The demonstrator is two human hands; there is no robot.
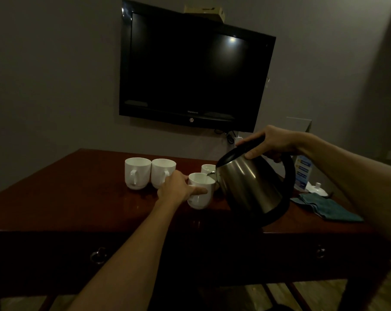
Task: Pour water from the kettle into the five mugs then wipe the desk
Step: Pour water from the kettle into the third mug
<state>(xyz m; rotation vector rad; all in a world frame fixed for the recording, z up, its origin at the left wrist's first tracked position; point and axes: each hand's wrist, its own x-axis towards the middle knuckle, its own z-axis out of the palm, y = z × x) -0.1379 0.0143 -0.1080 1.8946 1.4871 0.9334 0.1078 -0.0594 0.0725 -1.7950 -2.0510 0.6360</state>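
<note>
Steel kettle (250, 187), held by right hand (277, 142), tilts over the mug (200, 191) in left hand's (174, 189) grip.

Dim, grainy indoor view with a brownish cast; a soft glare spot sits on the dark television screen (231, 40); faint highlights streak the steel kettle (246, 187); corners fall into shadow; wide-angle lens bends straight edges outward.
</note>
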